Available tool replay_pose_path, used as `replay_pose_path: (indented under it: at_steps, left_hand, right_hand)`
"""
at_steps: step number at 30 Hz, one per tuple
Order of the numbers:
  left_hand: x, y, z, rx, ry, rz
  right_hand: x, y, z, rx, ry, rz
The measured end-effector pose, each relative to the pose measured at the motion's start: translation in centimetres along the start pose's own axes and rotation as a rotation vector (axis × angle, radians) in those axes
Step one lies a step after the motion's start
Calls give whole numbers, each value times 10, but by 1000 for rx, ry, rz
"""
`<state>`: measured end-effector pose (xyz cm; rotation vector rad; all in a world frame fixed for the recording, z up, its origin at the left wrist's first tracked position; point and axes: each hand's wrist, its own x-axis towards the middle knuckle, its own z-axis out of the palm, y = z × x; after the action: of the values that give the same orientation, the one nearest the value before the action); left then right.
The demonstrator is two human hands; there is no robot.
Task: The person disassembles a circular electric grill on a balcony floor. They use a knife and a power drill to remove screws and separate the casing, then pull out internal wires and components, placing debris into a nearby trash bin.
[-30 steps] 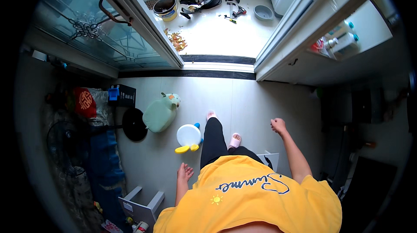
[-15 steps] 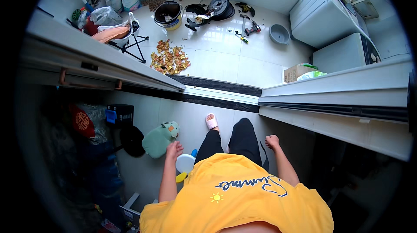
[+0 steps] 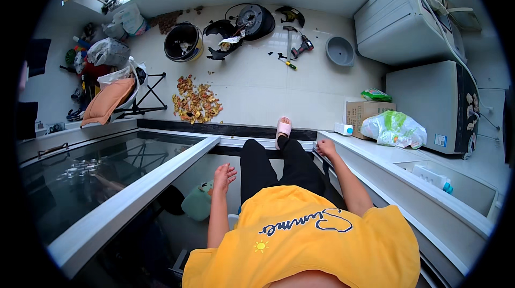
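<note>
My left hand (image 3: pixel 224 177) is held out beside my left thigh, fingers loosely spread and nothing in it. It is nearest to the white door frame (image 3: pixel 147 183) and a green rounded stool or cushion (image 3: pixel 198 202) on the floor. My right hand (image 3: pixel 325 148) is curled closed beside the right-hand door frame; its fingers hide whatever may be inside. A dark strap-like piece (image 3: pixel 325 169) hangs just below it. One foot in a pink slipper (image 3: pixel 284 126) stands at the black-edged threshold (image 3: pixel 252 132).
Ahead lie reddish-yellow scraps (image 3: pixel 196 100), a bucket (image 3: pixel 183 42), dismantled black appliance parts (image 3: pixel 252 22), a hammer (image 3: pixel 289 41), a cordless drill (image 3: pixel 303 45) and a grey basin (image 3: pixel 340 50). A folding chair (image 3: pixel 145 97) stands left; a cardboard box (image 3: pixel 367 113) and bag (image 3: pixel 394 128) lie right.
I have stepped forward into the doorway, one slippered foot now at the threshold. The things ahead appear nearer. My right hand has come up beside the door frame; my left has opened a little.
</note>
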<state>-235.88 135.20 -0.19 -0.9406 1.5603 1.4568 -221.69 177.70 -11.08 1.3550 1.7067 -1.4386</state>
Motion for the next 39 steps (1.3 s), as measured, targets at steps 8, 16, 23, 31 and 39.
replay_pose_path:
  at_steps: [8, 16, 23, 31, 39]
  left_hand:
    - [45, 58, 11, 54, -27, -88]
    - [155, 191, 30, 261, -64, -139]
    - [192, 247, 97, 448, -199, -48]
    - [150, 203, 157, 825, -374, -101]
    - [117, 106, 199, 1313, -438, -46]
  right_hand:
    - [4, -121, -25, 28, 102, -45]
    - [-89, -30, 22, 341, 265, 235]
    - [-169, 68, 111, 597, 407, 606]
    - [-197, 72, 163, 850, 438, 493]
    - [-249, 203, 288, 786, 904, 441]
